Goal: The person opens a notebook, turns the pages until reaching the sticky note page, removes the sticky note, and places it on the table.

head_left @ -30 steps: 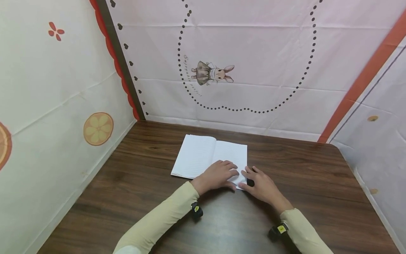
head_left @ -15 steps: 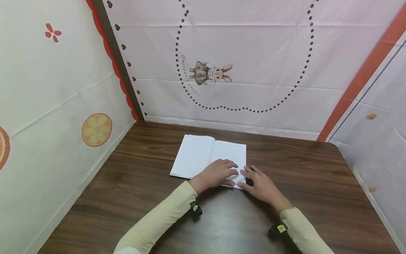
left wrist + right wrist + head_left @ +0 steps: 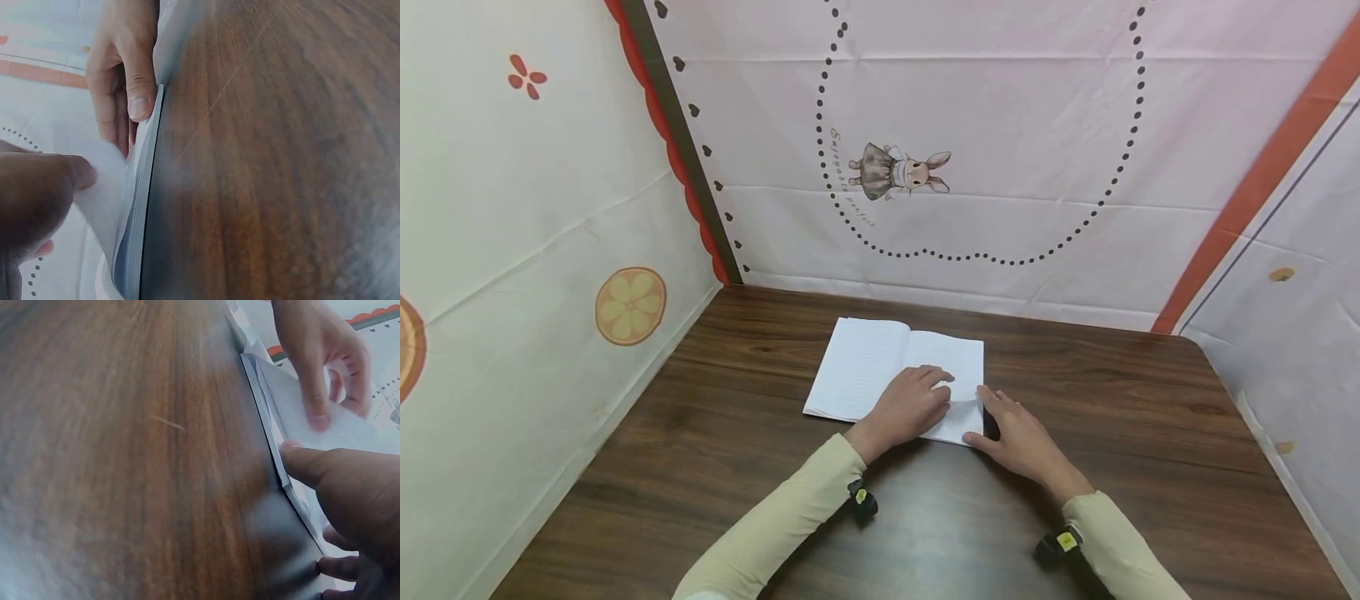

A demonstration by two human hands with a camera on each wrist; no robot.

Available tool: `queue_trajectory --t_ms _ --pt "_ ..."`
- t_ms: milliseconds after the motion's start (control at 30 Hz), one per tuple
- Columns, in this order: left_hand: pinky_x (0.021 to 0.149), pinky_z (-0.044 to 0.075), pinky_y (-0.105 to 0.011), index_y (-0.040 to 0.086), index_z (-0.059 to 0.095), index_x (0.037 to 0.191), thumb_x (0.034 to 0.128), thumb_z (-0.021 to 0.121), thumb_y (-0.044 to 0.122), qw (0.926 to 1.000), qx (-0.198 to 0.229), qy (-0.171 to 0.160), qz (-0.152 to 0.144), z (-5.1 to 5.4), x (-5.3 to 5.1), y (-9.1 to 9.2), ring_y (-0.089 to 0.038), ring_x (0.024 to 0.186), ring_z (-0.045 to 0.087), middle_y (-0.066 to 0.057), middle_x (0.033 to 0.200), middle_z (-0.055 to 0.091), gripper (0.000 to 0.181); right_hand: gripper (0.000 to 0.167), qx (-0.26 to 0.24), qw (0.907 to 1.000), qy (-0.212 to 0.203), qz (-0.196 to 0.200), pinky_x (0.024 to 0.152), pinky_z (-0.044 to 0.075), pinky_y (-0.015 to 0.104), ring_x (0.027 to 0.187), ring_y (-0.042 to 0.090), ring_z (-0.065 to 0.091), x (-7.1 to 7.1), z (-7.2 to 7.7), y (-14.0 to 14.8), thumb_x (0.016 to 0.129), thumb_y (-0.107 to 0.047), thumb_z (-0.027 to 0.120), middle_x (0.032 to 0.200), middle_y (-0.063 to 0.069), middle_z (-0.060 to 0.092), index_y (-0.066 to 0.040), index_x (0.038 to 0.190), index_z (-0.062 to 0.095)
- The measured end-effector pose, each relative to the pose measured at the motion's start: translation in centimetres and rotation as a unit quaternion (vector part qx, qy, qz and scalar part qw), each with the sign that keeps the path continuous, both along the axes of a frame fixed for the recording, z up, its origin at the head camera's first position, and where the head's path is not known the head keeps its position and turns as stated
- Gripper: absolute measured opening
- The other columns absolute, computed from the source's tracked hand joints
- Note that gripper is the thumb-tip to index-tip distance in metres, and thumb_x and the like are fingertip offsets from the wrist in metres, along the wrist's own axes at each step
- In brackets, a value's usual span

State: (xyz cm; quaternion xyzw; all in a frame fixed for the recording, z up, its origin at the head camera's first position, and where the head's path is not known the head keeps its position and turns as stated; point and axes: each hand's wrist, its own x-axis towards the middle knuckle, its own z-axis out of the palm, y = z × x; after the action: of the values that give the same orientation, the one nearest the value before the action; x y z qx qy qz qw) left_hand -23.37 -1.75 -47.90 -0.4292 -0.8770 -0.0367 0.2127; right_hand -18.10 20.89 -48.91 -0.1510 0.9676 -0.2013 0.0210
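Note:
An open notebook (image 3: pixel 867 367) with white ruled pages lies on the brown wooden table. Over its right half, my left hand (image 3: pixel 912 403) pinches the near corner of a page (image 3: pixel 290 400) between thumb and fingers. That page curves up off the sheets below, as both wrist views show. My right hand (image 3: pixel 1021 435) rests at the notebook's near right corner, its thumb (image 3: pixel 139 103) touching the paper by the lower edge. Its fingers extend along the right edge, fairly straight. Part of the lifted page is hidden behind my left hand in the head view.
Printed cloth walls stand at the back (image 3: pixel 1000 150), left (image 3: pixel 550 200) and right (image 3: pixel 1300 350) of the table (image 3: pixel 715 467). Each wrist carries a small black camera, the left one (image 3: pixel 863 500) and the right one (image 3: pixel 1057 546).
My left hand has drawn slightly up and left, lifting the page's near right corner off the sheets below. My right hand stays at the corner, its fingers a little straighter.

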Motion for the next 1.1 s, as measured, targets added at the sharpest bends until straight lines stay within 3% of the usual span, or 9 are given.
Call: queue_trajectory --t_ms 133,300,567,733,867,1100 --pt "0.093 0.054 -0.035 0.016 0.074 0.095 0.0968 0.065 0.022 0.9981 0.051 0.028 0.019 0.3 0.0 -0.6 -0.019 0.117 0.063 0.0 0.124 0.069 0.011 0.094 0.003 1.0 0.002 -0.001 0.113 0.035 0.064 0.144 0.046 0.04 0.1 0.1 -0.1 0.093 -0.05 0.072 0.158 0.028 0.037 0.003 0.158 0.03" --pt "0.091 0.056 -0.037 0.012 0.074 0.096 0.0926 0.068 0.019 0.9901 0.119 0.049 0.057 0.8 -0.2 -1.9 -0.022 0.115 0.066 -0.005 0.122 0.07 0.01 0.082 0.008 0.9998 0.01 0.018 0.115 0.032 0.065 0.146 0.046 0.036 0.2 0.2 -0.1 0.094 -0.051 0.07 0.162 0.021 0.035 -0.005 0.155 0.042" --pt "0.08 0.059 -0.04 0.007 0.071 0.101 0.0879 0.074 0.011 0.9729 0.2 0.048 0.105 1.0 -0.4 -4.7 -0.028 0.114 0.066 -0.011 0.126 0.068 0.014 0.067 0.027 0.9982 0.023 0.049 0.114 0.032 0.067 0.145 0.05 0.036 0.0 0.0 0.1 0.097 -0.047 0.066 0.157 0.022 0.043 -0.008 0.15 0.053" --pt "0.081 0.059 -0.042 0.006 0.07 0.097 0.0906 0.074 0.013 0.965 0.223 0.048 0.131 0.9 -0.3 -6.2 -0.029 0.114 0.066 -0.011 0.126 0.068 0.01 0.067 0.025 0.998 0.024 0.053 0.114 0.032 0.067 0.145 0.051 0.035 0.1 0.1 0.1 0.097 -0.046 0.067 0.157 0.023 0.044 -0.007 0.15 0.052" --pt "0.081 0.058 -0.044 0.007 0.068 0.087 0.0863 0.076 0.011 0.9591 0.239 0.063 0.138 0.9 -0.1 -7.3 -0.031 0.112 0.066 -0.012 0.124 0.068 0.01 0.067 0.022 0.9979 0.025 0.055 0.111 0.034 0.069 0.143 0.052 0.037 0.2 0.3 0.1 0.097 -0.047 0.067 0.155 0.023 0.045 -0.007 0.149 0.053" --pt "0.084 0.057 -0.049 0.008 0.06 0.074 0.0786 0.075 0.01 0.9574 0.226 0.077 0.163 0.5 0.4 -9.6 -0.033 0.108 0.066 -0.015 0.118 0.069 0.016 0.068 0.024 0.998 0.025 0.053 0.108 0.037 0.07 0.143 0.052 0.037 0.2 0.2 0.2 0.097 -0.049 0.066 0.155 0.022 0.045 -0.008 0.149 0.054"
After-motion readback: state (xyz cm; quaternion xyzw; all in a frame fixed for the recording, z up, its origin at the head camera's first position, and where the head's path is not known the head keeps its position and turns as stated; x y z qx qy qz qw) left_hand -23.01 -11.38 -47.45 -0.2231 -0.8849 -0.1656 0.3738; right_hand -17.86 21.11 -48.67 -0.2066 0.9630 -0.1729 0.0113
